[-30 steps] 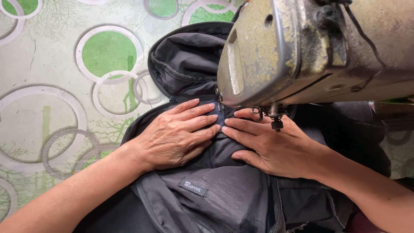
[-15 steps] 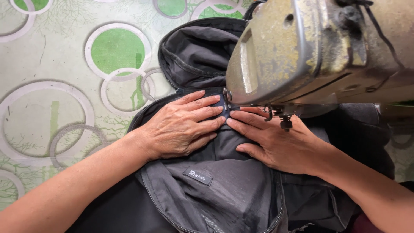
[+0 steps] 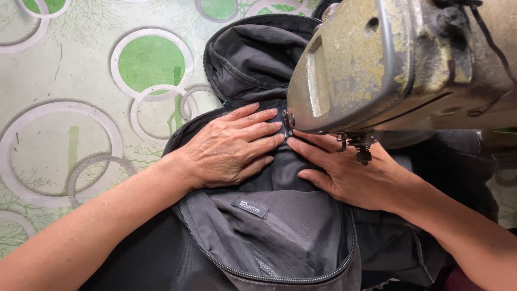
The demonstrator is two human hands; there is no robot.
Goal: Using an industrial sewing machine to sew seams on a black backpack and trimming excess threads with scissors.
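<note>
A dark grey backpack [image 3: 280,231] lies unzipped under the head of an old, worn sewing machine [image 3: 398,64]. My left hand [image 3: 229,148] presses flat on the fabric just left of the needle area, fingers together and pointing right. My right hand [image 3: 350,172] lies flat on the fabric beneath the machine head, fingertips nearly meeting those of the left. Between the fingertips a small strip of bluish fabric [image 3: 281,119] runs toward the presser foot, which the machine head mostly hides. A small label [image 3: 250,207] is sewn on the inner lining.
The table is covered with a pale cloth printed with green and white circles [image 3: 148,62]. The bag's upper part [image 3: 253,54] extends behind the machine. A metal thread guide [image 3: 363,151] hangs under the machine head above my right hand.
The view has shifted slightly, so hands and machine sit lower and more to the right in frame. Both hands stay flat on the fabric in nearly the same pose.
</note>
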